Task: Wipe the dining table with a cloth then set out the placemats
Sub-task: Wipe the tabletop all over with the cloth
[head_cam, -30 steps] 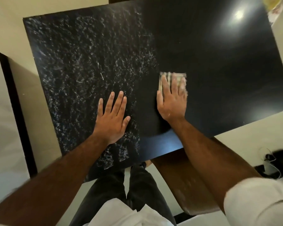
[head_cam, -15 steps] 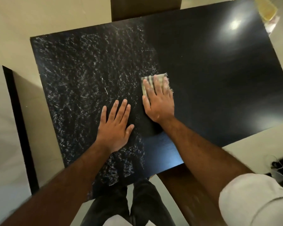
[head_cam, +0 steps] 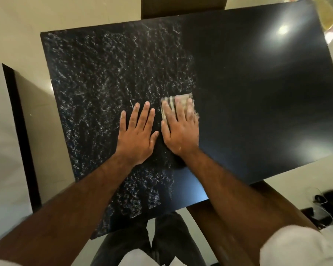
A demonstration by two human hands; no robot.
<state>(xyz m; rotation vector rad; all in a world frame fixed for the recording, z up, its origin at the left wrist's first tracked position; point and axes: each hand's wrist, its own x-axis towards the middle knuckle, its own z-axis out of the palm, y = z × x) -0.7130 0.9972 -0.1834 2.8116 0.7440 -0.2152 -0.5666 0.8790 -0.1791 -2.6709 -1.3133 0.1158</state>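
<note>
Both hands lie flat, fingers spread: left (head_cam: 137,135) on the glossy black tabletop (head_cam: 258,93)'s speckled half, right (head_cam: 181,131) pressing a striped, frayed cloth (head_cam: 178,102).

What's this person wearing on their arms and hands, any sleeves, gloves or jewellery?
Left forearm and right forearm are bare. A white sleeve covers the right upper arm. Neither left hand nor right hand shows gloves, rings or a watch.

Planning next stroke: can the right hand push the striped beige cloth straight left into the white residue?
Probably not: the left hand lies flat right beside the striped beige cloth, blocking that path.
</note>
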